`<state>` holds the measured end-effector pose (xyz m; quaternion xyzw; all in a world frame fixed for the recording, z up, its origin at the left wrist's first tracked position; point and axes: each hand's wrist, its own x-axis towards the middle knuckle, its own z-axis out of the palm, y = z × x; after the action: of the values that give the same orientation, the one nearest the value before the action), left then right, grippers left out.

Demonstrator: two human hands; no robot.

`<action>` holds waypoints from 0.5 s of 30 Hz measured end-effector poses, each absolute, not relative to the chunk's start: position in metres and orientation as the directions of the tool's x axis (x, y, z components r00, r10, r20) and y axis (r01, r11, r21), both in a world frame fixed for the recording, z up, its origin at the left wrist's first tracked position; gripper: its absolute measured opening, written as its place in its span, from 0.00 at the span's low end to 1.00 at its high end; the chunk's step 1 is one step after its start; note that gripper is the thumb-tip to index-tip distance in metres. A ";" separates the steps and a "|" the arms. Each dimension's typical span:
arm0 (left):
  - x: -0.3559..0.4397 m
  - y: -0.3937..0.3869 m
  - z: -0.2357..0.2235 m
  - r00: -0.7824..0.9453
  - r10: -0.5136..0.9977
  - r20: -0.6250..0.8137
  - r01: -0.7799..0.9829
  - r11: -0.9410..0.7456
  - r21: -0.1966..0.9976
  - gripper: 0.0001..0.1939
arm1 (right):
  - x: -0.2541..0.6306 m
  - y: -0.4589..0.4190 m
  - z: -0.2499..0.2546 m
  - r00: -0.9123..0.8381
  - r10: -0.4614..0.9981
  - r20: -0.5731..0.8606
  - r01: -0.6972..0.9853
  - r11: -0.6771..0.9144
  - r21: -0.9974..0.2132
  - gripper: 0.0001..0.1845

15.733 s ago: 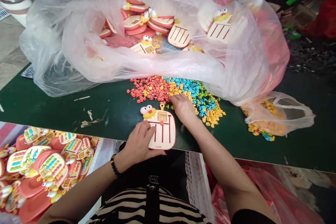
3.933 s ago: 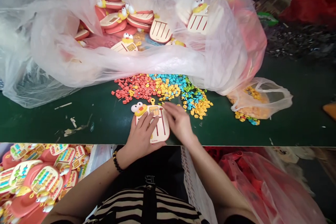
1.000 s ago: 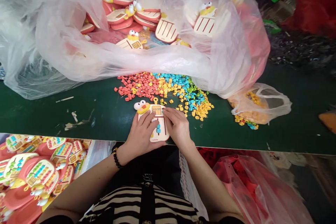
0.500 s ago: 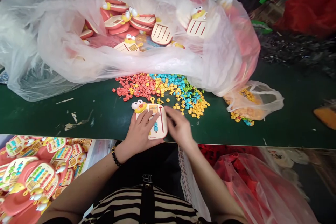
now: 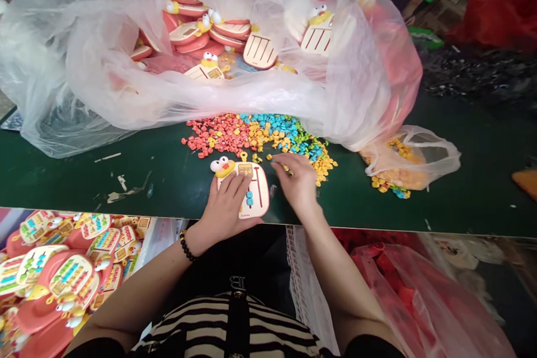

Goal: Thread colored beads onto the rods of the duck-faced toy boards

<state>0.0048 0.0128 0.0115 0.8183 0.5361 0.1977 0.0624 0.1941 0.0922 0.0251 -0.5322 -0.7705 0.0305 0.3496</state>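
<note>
My left hand (image 5: 226,210) lies spread open, pressing a cream duck-headed plastic peg board (image 5: 257,193) onto the dark green worktable (image 5: 84,184). My right hand (image 5: 298,182) hovers bunched at the edge of a heap of red, yellow and blue plastic beads (image 5: 260,137); I cannot tell if it holds one. A clear plastic sack (image 5: 62,95) lies beyond, and bead-filled coral boards (image 5: 62,279) sit below the table's edge at my left.

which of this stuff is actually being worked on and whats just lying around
Being worked on: left hand, duck-headed toy board, right hand, coloured beads.
Lying about: filled boards, blank boards in the clear plastic bag, small bag of loose beads, red plastic bag.
</note>
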 end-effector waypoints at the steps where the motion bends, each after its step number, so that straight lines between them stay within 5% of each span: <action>1: 0.005 0.013 0.012 0.348 0.904 0.248 0.855 -0.415 0.311 0.45 | 0.183 0.091 0.024 -0.234 0.847 0.478 0.786 0.454 -0.420 0.12; 15: 0.003 0.013 0.011 0.376 0.896 0.235 0.826 -0.440 0.353 0.37 | 0.168 0.056 0.016 -0.382 0.866 0.323 0.825 0.477 -0.303 0.19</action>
<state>0.0026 0.0129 0.0107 0.8249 0.5218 0.1987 0.0884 0.1684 0.0564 0.0160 -0.5095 -0.8299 0.0461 0.2226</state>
